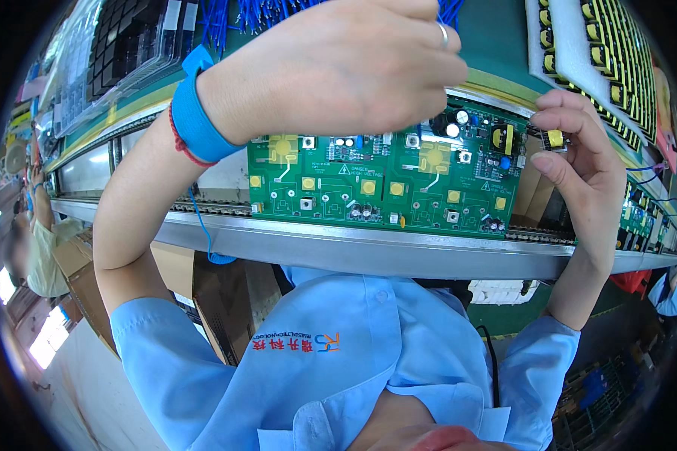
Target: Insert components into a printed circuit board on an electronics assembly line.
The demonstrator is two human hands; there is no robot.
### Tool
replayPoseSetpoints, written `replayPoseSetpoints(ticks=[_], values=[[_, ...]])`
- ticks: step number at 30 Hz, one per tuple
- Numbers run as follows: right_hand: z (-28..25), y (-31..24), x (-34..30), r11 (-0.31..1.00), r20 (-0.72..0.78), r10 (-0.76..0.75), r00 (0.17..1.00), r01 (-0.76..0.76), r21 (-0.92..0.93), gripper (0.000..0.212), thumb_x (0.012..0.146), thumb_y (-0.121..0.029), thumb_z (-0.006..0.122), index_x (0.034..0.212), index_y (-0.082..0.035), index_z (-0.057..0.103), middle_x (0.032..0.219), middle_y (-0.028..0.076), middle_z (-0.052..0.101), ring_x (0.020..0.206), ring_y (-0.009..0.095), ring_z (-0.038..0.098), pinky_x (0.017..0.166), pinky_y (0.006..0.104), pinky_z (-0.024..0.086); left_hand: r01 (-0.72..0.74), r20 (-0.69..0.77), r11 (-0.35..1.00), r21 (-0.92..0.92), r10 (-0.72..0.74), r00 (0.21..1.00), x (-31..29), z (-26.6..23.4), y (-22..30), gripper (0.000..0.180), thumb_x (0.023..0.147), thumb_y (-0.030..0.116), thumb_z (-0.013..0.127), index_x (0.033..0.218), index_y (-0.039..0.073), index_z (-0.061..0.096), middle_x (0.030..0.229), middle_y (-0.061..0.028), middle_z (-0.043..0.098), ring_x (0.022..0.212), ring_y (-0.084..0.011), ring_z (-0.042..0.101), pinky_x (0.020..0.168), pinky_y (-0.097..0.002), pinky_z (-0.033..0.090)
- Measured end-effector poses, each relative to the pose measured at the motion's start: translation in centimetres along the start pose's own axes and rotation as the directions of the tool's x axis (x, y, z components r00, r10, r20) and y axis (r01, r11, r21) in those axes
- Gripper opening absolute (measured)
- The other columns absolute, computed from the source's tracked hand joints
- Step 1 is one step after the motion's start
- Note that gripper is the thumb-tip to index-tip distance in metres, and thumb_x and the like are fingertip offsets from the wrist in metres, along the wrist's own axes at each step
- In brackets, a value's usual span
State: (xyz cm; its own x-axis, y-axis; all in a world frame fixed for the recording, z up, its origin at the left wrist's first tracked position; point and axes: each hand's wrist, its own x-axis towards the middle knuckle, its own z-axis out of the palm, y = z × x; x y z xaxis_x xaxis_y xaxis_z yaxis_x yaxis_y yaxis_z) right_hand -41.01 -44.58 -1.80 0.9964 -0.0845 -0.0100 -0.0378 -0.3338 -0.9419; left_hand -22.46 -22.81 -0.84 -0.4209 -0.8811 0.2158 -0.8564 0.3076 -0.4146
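Observation:
My right hand [590, 154] pinches a small yellow-and-black transformer [554, 140] between thumb and fingers, just off the right end of a green circuit board [338, 188]. Stretched across the board's far side is my left hand [346, 68], wearing a ring and a blue wrist strap [195, 113]. Its fingers are curled and point down near two black capacitors [453, 125]; what they grip, if anything, is hidden behind the hand. Another yellow-and-black transformer [502, 140] stands on the board's right part. The board carries yellow pads, small square parts and a blue component.
The board sits across a metal conveyor rail [399, 239]. Blue wires [271, 11] lie in bunches at the back. White foam [579, 56] with rows of transformers fills the far right. Black trays [132, 37] stack at far left. Cardboard boxes [222, 301] stand below the rail; a person [45, 248] is at left.

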Motion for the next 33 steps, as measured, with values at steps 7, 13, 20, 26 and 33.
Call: replayPoseSetpoints(ticks=[7, 13, 20, 26, 33], values=[[1.0, -2.0, 0.7, 0.993, 0.012, -0.006, 1.000, 0.007, -0.114, 0.027, 0.088, 0.000, 0.059, 0.115, 0.002, 0.064, 0.119, 0.007, 0.048, 0.087, 0.008, 0.050, 0.074, 0.0196, 0.045, 0.201, -0.043, 0.823, -0.531, -0.263, 0.964, -1.1, 1.1, 0.2, 0.014, 0.086, 0.019, 0.061, 0.088, 0.006, 0.064, 0.085, -0.0052, 0.054, 0.087, -0.0183, 0.053, 0.080, -0.0295, 0.039], [5.5, -5.2, 2.6, 0.980, 0.142, -0.067, 0.988, 0.092, -0.179, 0.036, 0.081, 0.003, 0.068, 0.117, 0.003, 0.064, 0.121, 0.011, 0.056, 0.091, 0.013, 0.055, 0.069, 0.0219, 0.047, 0.298, -0.136, 0.941, -0.158, -0.320, 0.938, -3.3, -2.7, -0.3, 0.029, 0.092, 0.024, 0.062, 0.111, 0.003, 0.063, 0.101, -0.0088, 0.062, 0.092, -0.0226, 0.058, 0.090, -0.0314, 0.038], [11.1, -4.4, 5.4, 0.690, 0.287, -0.284, 0.915, 0.403, -0.601, 0.040, 0.074, -0.001, 0.073, 0.111, -0.007, 0.059, 0.097, 0.006, 0.065, 0.072, 0.024, 0.059, 0.061, 0.0338, 0.047, 0.521, -0.256, 0.792, -0.318, -0.601, 0.757, -8.6, -4.5, 0.3, 0.026, 0.091, 0.021, 0.063, 0.111, 0.004, 0.062, 0.092, -0.0072, 0.063, 0.078, -0.0199, 0.054, 0.081, -0.0319, 0.036], [12.1, -4.6, 6.1, 0.583, 0.304, -0.224, 0.926, 0.377, -0.720, 0.039, 0.074, -0.003, 0.073, 0.109, -0.008, 0.056, 0.092, 0.008, 0.064, 0.077, 0.030, 0.065, 0.060, 0.0394, 0.049, 0.736, 0.006, 0.520, -0.434, -0.815, 0.580, -11.3, -5.4, 1.6, 0.009, 0.088, 0.013, 0.066, 0.089, 0.010, 0.058, 0.078, -0.0018, 0.055, 0.068, -0.0168, 0.047, 0.075, -0.0312, 0.031], [11.8, -5.8, 6.4, 0.553, 0.367, -0.173, 0.914, 0.399, -0.731, 0.045, 0.074, -0.006, 0.076, 0.115, -0.007, 0.059, 0.093, 0.008, 0.067, 0.078, 0.029, 0.066, 0.059, 0.0371, 0.051, 0.677, 0.011, 0.653, -0.338, -0.717, 0.697, -12.1, -4.3, 2.3, 0.016, 0.074, 0.012, 0.074, 0.080, 0.014, 0.059, 0.077, -0.0002, 0.049, 0.078, -0.0193, 0.048, 0.084, -0.0370, 0.030]])
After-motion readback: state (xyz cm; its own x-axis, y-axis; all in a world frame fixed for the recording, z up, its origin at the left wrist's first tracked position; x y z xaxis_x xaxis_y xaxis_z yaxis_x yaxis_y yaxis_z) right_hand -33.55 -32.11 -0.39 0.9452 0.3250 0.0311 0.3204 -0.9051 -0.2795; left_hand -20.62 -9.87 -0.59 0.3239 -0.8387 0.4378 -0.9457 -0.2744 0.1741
